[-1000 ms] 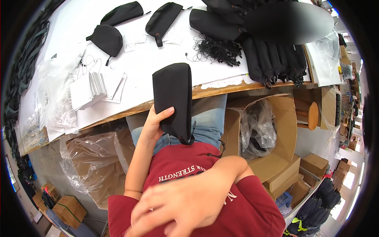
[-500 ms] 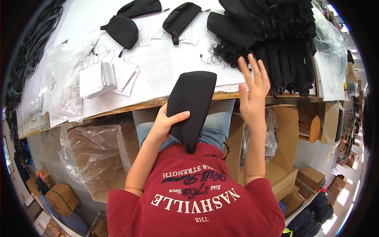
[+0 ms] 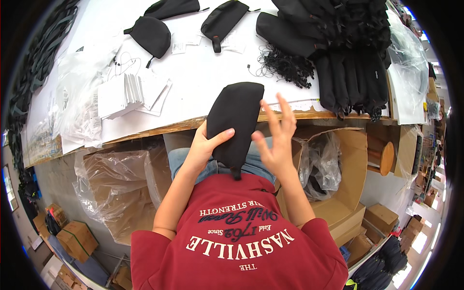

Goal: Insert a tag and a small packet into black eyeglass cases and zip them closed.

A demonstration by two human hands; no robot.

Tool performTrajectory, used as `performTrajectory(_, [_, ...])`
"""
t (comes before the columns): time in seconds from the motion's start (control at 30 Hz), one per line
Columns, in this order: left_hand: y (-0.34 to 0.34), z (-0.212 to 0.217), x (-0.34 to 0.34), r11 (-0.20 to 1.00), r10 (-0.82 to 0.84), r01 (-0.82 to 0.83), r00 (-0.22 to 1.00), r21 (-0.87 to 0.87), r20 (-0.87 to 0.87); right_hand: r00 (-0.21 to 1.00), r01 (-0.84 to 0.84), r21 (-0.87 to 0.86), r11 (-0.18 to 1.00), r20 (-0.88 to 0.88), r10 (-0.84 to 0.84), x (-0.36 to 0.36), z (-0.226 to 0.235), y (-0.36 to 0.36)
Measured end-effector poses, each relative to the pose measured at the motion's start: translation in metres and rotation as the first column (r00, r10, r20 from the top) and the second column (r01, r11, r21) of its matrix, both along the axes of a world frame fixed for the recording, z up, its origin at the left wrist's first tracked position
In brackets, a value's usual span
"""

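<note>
My left hand (image 3: 205, 145) grips a long black fabric pouch (image 3: 235, 121) by its left side, thumb across the front, holding it over my lap at the table's front edge. My right hand (image 3: 275, 137) is right beside the pouch on its right, fingers spread and holding nothing. More black pouches (image 3: 222, 18) lie further back on the white table (image 3: 193, 82), and a big heap of black pouches (image 3: 338, 53) fills the back right.
A stack of white cards (image 3: 128, 94) and clear plastic bags (image 3: 77, 106) lie at the table's left. A tangle of black cords (image 3: 285, 65) sits mid-right. An open cardboard box (image 3: 338, 169) lined with plastic stands at my right, another plastic-lined box (image 3: 116, 188) at my left.
My right hand rose from my chest, reached up beside the pouch, then came down close to its right edge. The left hand kept its hold on the pouch.
</note>
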State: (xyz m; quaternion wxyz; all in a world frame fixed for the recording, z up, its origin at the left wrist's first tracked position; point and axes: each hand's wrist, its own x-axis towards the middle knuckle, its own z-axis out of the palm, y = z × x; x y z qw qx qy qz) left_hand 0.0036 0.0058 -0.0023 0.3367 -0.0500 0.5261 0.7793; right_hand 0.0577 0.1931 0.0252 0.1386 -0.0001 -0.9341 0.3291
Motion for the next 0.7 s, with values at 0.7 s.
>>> performTrajectory(0.7, [-0.032,0.016,-0.029,0.995,-0.038,-0.015,0.852,-0.096,-0.522,0.946,0.116,-0.938,0.327,0.204,0.25,0.011,0.017,0.012])
